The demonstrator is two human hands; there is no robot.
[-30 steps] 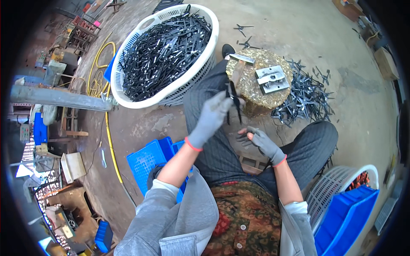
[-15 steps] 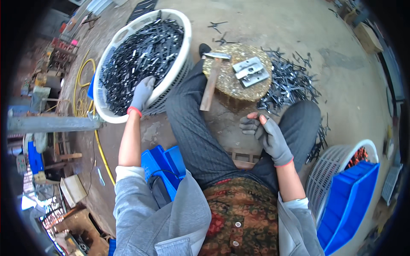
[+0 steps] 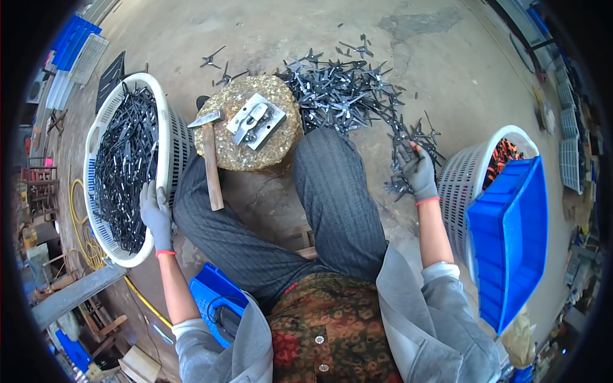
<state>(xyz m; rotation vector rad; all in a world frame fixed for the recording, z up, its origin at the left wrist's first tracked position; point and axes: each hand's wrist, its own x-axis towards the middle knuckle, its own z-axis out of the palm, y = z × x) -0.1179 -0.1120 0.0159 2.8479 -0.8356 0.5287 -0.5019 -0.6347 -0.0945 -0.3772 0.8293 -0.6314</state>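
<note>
My left hand, in a grey glove with a red cuff, rests at the near rim of a white plastic basket, fingers stretched out. Many thin black clip-like parts fill that basket. My right hand, gloved alike with bare fingertips, hangs over the right edge of a floor pile of black three-armed parts. Its fingers are apart and slightly bent, with nothing visible in them. Between the two hands stands a round, speckled block. It carries a metal fixture and a wooden-handled hammer, whose handle juts over the edge.
Right of me stands another white basket with orange and black pieces, a blue bin leaning against it. A blue container lies by my left thigh. A yellow hose and a metal post are at the left.
The view has swung right. My right hand has gone from above my knee out to the floor pile, its curled fingers loosening. My left hand has drawn back from the parts to the basket rim.
</note>
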